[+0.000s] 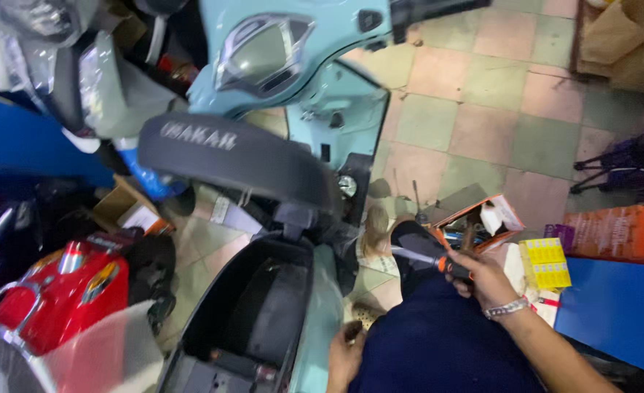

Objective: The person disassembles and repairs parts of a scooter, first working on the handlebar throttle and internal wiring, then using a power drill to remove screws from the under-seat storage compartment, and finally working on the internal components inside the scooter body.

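— What does the right hand [486, 280] hold?

— It is closed around a screwdriver [427, 258] with an orange and black handle; the metal shaft points toward nine o'clock, just above the person's dark blue knee.

— And the left hand [345, 355]?

— It lies at six o'clock, fingers curled against the smooth pale blue side of the scooter [314, 320] (whether it grips anything cannot be told).

— Around them?

— The padded black seat [238, 156] is tipped up over the hollow black storage tub [253, 313]. An open orange box [478, 218] sits at twelve o'clock from the right hand.
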